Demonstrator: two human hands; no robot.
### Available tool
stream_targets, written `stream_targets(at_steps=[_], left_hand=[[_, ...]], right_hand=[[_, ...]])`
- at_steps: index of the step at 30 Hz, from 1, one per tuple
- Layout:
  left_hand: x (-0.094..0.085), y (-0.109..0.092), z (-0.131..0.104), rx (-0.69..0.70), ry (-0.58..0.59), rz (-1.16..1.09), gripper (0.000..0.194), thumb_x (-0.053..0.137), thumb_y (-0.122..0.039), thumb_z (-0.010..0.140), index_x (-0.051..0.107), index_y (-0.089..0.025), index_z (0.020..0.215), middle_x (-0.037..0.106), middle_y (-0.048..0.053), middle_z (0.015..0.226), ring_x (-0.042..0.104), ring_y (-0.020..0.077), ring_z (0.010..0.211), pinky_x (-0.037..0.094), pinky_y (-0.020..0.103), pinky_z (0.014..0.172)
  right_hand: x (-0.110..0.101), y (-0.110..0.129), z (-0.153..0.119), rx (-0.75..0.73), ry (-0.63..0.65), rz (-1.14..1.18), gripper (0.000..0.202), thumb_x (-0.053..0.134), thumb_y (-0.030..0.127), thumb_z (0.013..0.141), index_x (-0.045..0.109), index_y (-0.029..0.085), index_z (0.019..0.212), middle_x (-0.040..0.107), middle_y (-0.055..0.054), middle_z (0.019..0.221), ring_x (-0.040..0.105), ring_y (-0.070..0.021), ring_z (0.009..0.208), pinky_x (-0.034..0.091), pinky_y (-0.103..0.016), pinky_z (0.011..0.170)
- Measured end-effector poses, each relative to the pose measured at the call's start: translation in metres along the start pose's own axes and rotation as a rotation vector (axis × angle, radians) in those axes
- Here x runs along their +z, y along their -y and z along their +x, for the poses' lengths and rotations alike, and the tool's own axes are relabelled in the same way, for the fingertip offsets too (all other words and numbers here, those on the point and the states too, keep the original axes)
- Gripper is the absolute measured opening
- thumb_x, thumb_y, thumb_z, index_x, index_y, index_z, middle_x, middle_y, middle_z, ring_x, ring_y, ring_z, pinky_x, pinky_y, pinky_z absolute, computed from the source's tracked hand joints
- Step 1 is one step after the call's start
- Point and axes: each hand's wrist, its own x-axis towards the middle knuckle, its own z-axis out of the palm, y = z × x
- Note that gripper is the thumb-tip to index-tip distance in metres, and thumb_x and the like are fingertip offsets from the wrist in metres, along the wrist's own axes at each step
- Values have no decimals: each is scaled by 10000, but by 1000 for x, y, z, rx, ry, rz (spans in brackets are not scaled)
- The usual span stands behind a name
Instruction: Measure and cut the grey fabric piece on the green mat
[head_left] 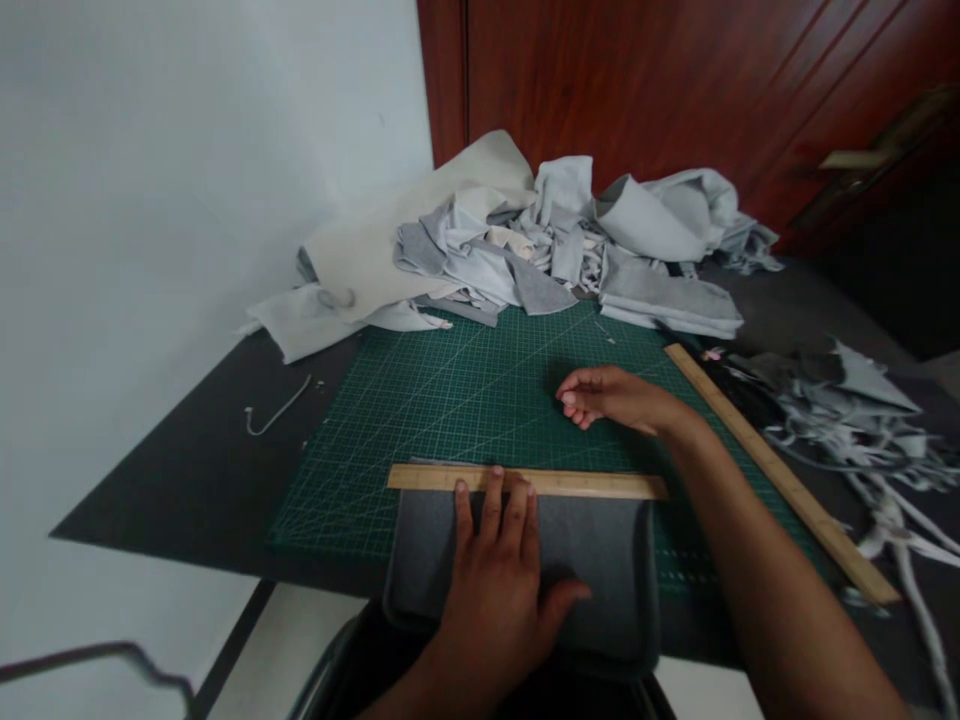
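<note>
A left hand steadies a wooden ruler across the far edge of a dark grey piece at 6 o'clock, on the near side of a green cutting mat. Its grip is spread flat, fingertips on the ruler, palm over the grey piece, thumb pointing toward 3 o'clock. Even pressure through well-spaced fingertips, kept behind the ruler's far edge, should stop it pivoting; its right end, lying beyond the fingers, looks likelier to swing. A thin sliver of material shows past that edge toward 11 o'clock.

The right hand, just past the ruler toward 1 o'clock from it, has a loosely curled grip, thumb near the forefinger. No held object is visible; whether the tips meet cannot be told. Crumpled cloth lies at 12 o'clock, a second ruler at 4 on the tabletop.
</note>
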Motion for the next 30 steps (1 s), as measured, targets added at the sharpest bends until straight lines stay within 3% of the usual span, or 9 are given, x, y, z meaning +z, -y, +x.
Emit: stream_targets(at_steps=[6, 12, 17, 20, 26, 30], left_hand=[[5, 2, 3, 51, -100, 62, 869, 428, -724, 963, 475, -33, 1488, 452, 228, 1570, 300, 461, 1502, 221, 742, 1191], [6, 3, 4, 49, -119, 77, 875, 460, -719, 952, 465, -36, 1498, 461, 224, 1565, 301, 455, 1501, 232, 731, 1189], [6, 4, 4, 28, -68, 53, 1149, 398, -951, 785, 482, -53, 1498, 449, 221, 1577, 280, 461, 1514, 181, 739, 1209], [6, 2, 4, 1, -24, 28, 1332, 380, -1048, 640, 465, -46, 1514, 398, 225, 1609, 227, 462, 1536, 116, 731, 1234], [0, -1, 5, -36, 64, 8, 1426, 467, -1055, 554, 396, -50, 1563, 310, 227, 1650, 153, 469, 1557, 24, 718, 1247], [-3, 0, 7, -37, 118, 6, 1461, 596, -1007, 491, 372, -61, 1580, 280, 224, 1662, 142, 475, 1558, -4, 702, 1251]], right_hand=[[1, 1, -1, -52, 63, -50, 278, 835, 381, 770, 720, 166, 902, 660, 16, 738, 607, -119, 680, 527, -274, 660], [4, -2, 0, -80, 60, -105, 236, 770, 340, 807, 691, 172, 952, 631, 26, 723, 578, -118, 650, 499, -261, 610], [5, -2, 1, -104, 27, -152, 227, 779, 325, 793, 621, 191, 888, 624, 21, 709, 580, -134, 640, 488, -268, 582], [6, 1, 0, -118, 72, -182, 205, 754, 339, 810, 663, 181, 902, 609, 26, 706, 553, -128, 635, 469, -268, 603], [8, 2, 0, -180, 92, -360, 224, 727, 339, 808, 704, 161, 942, 622, 23, 709, 512, -123, 611, 398, -250, 563], [9, 6, -4, -209, 58, -437, 131, 662, 300, 841, 665, 170, 857, 605, 22, 692, 518, -130, 616, 412, -253, 576]])
